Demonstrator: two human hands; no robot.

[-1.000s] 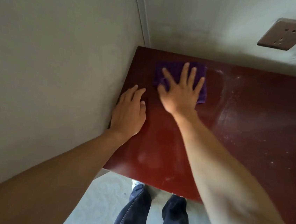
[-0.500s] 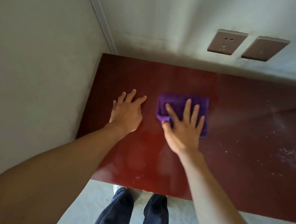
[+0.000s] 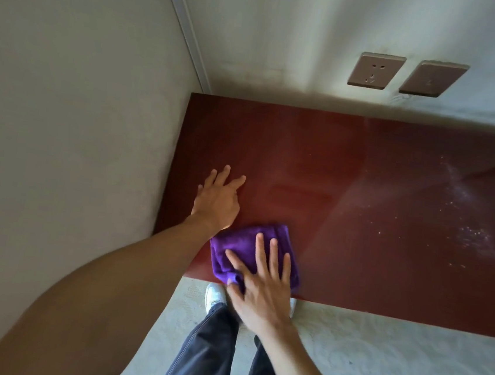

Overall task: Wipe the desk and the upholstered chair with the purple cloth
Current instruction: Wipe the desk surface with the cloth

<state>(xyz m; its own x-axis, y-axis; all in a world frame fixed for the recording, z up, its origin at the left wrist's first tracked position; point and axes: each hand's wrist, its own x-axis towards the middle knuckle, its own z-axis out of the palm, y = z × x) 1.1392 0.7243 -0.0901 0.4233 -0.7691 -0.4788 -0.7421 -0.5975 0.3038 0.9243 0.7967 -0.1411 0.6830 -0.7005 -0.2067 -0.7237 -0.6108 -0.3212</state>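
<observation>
Pressing flat on the folded purple cloth [image 3: 239, 243] with the right hand [image 3: 261, 295], fingers straight and spread, not curling round it. Locating the cloth at the near-left of the desk [image 3: 357, 235], touching the front edge, with the palm overhanging that edge. Bracing with the left hand [image 3: 217, 204] flat on the wood, fingers extended, holding nothing, just beside the cloth's far corner.

Judging the step in hand as wiping the desktop's left portion. Recommending even palm pressure and overlapping passes, working rightward toward the pale dust specks [image 3: 473, 238] on the right side and drawing debris off the front edge rather than smearing it. Guarding against the cloth slipping over the edge.

Noting wall sockets [image 3: 376, 71] above the desk. Finding no container in view, so reporting no contents. Not seeing the upholstered chair; judging that part outstanding.
</observation>
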